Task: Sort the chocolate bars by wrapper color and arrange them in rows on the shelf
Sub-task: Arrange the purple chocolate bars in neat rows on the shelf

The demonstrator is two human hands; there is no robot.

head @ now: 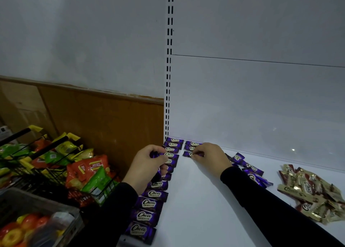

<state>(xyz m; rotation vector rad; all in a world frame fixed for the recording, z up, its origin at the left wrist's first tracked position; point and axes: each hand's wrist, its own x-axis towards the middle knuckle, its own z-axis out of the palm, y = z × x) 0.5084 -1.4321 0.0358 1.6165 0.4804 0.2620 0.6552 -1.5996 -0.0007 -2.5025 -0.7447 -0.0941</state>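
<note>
Left hand (149, 162) grips spare purple bars over the full purple row (155, 194). Beyond it, right hand (209, 155) pinches a purple bar (188, 154), long axis crosswise, third in the second row, just right of the full row.

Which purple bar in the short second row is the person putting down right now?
The front-most one, nearest the camera in that row. The right hand pinches its edge; the two bars behind it lie untouched against the shelf's back panel.
</note>
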